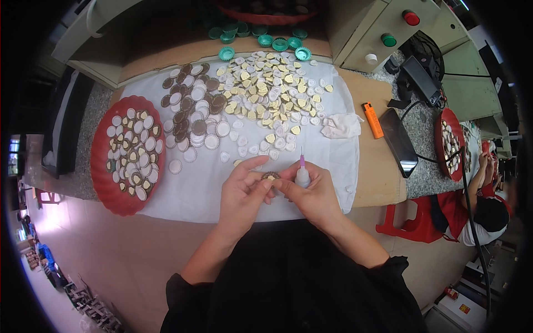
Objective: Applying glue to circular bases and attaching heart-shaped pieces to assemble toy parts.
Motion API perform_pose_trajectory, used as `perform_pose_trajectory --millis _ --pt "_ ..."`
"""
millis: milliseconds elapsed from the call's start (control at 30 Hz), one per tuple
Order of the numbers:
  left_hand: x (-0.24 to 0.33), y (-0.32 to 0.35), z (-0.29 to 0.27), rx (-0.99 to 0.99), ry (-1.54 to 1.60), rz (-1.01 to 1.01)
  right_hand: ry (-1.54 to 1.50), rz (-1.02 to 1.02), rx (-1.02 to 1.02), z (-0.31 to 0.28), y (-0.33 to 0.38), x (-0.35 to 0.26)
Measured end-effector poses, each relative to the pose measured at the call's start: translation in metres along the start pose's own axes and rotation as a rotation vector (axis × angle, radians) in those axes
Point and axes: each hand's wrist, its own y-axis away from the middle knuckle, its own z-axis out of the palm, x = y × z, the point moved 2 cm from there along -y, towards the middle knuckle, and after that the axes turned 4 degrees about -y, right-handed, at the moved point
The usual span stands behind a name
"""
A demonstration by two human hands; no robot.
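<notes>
Near the front edge of the white cloth, my left hand [244, 188] pinches a small round brown disc [270, 176] with a scalloped rim. A bit of gold shows at its lower side, partly covered by fingertips. My right hand [313, 191] wraps round a small translucent bottle [302, 177] with a purple needle tip [302, 160] pointing up and away. The right thumb and fingertip also touch the disc. Beyond my hands lie loose gold-and-white pieces [272, 83]. Brown and white scalloped discs [194, 105] are spread to their left.
At left stands a red scalloped tray [100, 161] filled with finished-looking discs. Green cups [279, 43] sit at the back. To the right are a crumpled white cloth [341, 126], an orange lighter-like object [373, 120] and a phone [398, 143]. Another person [491, 213] works far right.
</notes>
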Motion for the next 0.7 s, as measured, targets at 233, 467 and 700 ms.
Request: perform_pose_trajectory --millis 233,467,700 --pt "0.006 -0.001 0.002 0.078 0.021 0.055 0.029 0.049 -0.06 -0.009 -0.004 -0.004" --pt "0.009 -0.002 -0.001 0.005 0.053 -0.13 -0.007 0.107 -0.07 -0.013 -0.004 -0.001" --pt "0.005 0.0 -0.004 0.004 0.1 -0.147 -0.053 0.108 -0.131 -0.011 -0.003 -0.002"
